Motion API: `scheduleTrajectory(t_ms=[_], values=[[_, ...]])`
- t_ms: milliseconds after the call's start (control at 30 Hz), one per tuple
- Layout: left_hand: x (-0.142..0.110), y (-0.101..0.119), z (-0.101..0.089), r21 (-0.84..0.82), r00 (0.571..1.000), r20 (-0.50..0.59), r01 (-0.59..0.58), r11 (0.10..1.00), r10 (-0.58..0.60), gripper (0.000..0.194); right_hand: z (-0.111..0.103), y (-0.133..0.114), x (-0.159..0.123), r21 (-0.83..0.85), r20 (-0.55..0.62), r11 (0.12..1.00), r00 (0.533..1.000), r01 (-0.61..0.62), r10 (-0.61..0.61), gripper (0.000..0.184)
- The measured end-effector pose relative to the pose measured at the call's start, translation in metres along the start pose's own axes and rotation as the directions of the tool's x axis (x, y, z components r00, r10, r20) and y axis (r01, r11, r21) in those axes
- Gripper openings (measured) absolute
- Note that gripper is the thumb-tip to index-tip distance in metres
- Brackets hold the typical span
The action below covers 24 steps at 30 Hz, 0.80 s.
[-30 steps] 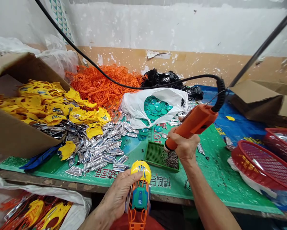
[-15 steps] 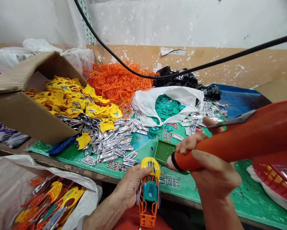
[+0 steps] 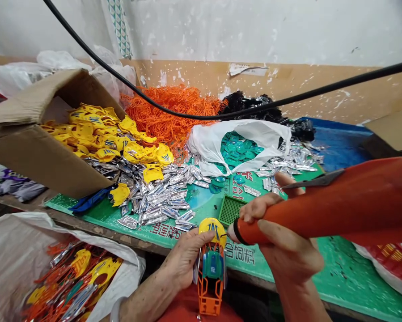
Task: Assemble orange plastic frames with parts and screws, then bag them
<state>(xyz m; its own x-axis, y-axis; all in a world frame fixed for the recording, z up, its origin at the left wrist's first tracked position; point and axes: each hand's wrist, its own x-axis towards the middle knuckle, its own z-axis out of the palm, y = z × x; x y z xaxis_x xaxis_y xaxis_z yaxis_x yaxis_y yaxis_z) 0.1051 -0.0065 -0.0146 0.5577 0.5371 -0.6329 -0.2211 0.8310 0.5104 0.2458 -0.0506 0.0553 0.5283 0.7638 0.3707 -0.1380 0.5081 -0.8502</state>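
While the left hand [image 3: 184,255] pinches the light, bendy-looking toy car [image 3: 212,266] by its yellow end [image 3: 208,224], seemingly the best grip, at the worktop's [image 3: 348,279] near edge, the right hand [image 3: 293,252] wraps round an orange tool [image 3: 324,208].

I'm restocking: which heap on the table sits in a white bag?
The green parts, mostly in the white bag; the yellow, orange, silver and black ones lie outside.
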Motion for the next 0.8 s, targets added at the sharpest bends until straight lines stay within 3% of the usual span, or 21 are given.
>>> scheduleTrajectory(t_ms=[800], values=[[-0.0020,0.0006,0.0037,0.034,0.999,-0.052,0.007,0.999,-0.005,0.015,-0.0014,0.0041,-0.0076,-0.033,-0.004,0.999,1.000,-0.029,0.029,0.052]])
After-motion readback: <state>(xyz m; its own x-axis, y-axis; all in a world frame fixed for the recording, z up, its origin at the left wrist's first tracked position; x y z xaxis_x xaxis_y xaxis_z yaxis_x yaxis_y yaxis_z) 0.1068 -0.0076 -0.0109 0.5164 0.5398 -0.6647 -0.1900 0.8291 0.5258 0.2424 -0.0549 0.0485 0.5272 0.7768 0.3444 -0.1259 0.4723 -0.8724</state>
